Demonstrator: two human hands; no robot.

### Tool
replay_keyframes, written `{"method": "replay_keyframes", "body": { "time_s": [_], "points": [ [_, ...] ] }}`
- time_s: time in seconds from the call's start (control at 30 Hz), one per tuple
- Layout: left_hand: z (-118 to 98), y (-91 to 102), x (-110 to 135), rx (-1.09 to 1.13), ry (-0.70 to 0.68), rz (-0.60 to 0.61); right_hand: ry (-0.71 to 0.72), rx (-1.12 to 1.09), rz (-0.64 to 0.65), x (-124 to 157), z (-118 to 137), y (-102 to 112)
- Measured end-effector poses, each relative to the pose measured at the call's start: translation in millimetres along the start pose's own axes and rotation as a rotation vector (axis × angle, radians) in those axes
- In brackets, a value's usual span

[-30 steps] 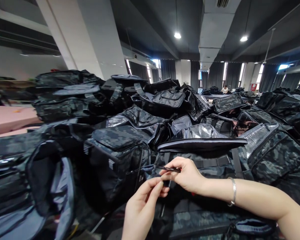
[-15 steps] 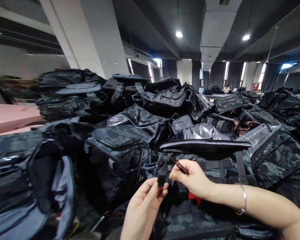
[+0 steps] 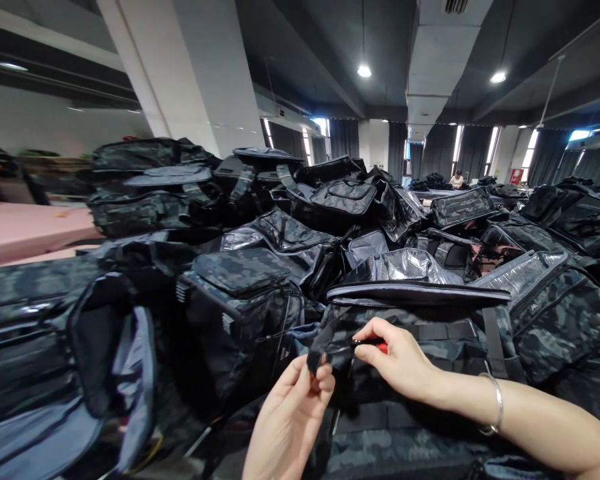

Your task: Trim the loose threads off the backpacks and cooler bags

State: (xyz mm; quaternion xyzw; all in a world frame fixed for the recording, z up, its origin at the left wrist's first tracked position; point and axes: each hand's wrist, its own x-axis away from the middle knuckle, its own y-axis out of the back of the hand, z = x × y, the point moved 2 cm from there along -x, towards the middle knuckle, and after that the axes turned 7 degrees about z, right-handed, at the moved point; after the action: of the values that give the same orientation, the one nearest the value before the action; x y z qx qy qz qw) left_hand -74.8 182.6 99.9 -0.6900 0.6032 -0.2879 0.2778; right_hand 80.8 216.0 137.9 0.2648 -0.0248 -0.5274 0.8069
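Note:
My left hand (image 3: 293, 407) is closed, pinching the end of a black strap (image 3: 314, 362) between thumb and fingers. To its right, my right hand (image 3: 405, 360) is closed on a small red tool (image 3: 383, 347) with a narrow dark tip, which points left toward the strap end. The fingers hide most of the tool, so its kind is unclear. A small gap separates the tip from the strap. Both hands are above a dark camouflage backpack (image 3: 395, 417), whose grey-edged flap (image 3: 415, 293) stands raised behind them.
Another camouflage backpack (image 3: 245, 300) stands to the left, beside an open bag with grey lining (image 3: 137, 393). Bags with silver lining (image 3: 410, 265) are heaped behind. A pink table surface (image 3: 35, 227) lies far left, near a white pillar (image 3: 180, 73). A person (image 3: 457, 180) is in the distance.
My right hand has turned and lowered slightly; the tool's dark tip now points left, and its red part shows between the fingers. My left hand still pinches the strap end.

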Motion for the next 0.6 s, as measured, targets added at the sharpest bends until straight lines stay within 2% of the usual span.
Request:
{"method": "replay_keyframes", "body": {
  "time_s": [0.33,0.47,0.6],
  "points": [
    [1.1,-1.3,1.8,-0.089,-0.042,0.043,-0.011,-0.028,0.006,1.5,0.6,-0.1],
    [3.1,-3.6,2.3,-0.17,-0.082,0.114,-0.02,0.015,0.01,1.3,1.5,-0.4],
    [4.8,-4.0,3.9,-0.21,-0.106,0.112,0.032,0.087,-0.005,2.0,4.1,-0.9]
  ]
}}
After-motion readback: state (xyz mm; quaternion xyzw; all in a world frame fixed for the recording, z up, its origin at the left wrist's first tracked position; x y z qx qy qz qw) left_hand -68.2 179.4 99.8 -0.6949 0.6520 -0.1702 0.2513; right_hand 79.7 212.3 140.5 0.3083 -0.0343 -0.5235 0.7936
